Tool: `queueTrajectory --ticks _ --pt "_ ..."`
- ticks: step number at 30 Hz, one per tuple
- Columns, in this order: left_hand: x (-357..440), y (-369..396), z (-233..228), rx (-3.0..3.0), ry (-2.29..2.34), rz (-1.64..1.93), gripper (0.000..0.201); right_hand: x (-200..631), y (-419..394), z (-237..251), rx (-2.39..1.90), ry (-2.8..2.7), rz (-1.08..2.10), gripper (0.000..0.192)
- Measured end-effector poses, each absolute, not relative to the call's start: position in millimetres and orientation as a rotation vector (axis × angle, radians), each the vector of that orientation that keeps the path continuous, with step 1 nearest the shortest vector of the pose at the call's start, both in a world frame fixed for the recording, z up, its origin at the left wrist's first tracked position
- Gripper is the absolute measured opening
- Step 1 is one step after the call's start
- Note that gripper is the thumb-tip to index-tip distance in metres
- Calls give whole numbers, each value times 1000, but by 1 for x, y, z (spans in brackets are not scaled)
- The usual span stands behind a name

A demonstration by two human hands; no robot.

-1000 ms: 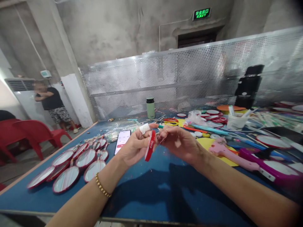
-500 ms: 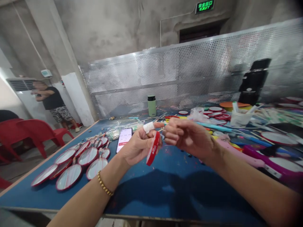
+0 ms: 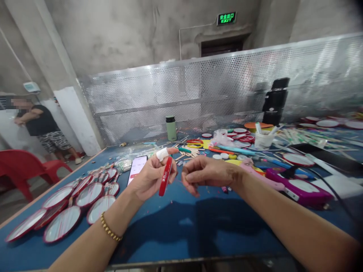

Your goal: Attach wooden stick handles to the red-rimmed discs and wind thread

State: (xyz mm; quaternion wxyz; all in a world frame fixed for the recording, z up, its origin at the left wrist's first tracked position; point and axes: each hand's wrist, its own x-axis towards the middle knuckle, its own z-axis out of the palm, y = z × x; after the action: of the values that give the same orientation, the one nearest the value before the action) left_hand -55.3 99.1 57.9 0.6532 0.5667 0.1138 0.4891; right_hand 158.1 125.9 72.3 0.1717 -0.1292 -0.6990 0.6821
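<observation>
Pinching a red ring (image 3: 165, 176) edge-on, near upright, left hand (image 3: 149, 175); right hand (image 3: 205, 173) curled closed.

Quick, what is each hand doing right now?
Left hand: closed on the red-rimmed disc, held edge-on.
Right hand: fingers curled shut beside the disc; anything pinched cannot be told.

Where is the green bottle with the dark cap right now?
The green bottle stands upright at the far edge of the blue table, just before the perforated metal screen, beyond the left hand.
</observation>
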Motion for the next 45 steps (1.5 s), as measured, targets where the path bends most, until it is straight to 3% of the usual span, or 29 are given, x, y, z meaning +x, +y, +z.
queueTrajectory --ticks 7,12,18,26,45 --pt "-43 95 51 1200 392 1064 56 166 127 73 -506 -2227 1960 29" --pt "-42 107 47 1085 564 1309 58 183 131 84 -728 -2263 1791 28" --pt "-45 116 41 1217 901 1543 54 185 140 85 -761 -1864 1391 48" --pt "-45 111 43 1370 1025 1541 55 150 136 64 -834 -1826 1251 67" --pt "-45 111 42 1416 1017 1549 54 131 126 55 -700 -1752 1408 44"
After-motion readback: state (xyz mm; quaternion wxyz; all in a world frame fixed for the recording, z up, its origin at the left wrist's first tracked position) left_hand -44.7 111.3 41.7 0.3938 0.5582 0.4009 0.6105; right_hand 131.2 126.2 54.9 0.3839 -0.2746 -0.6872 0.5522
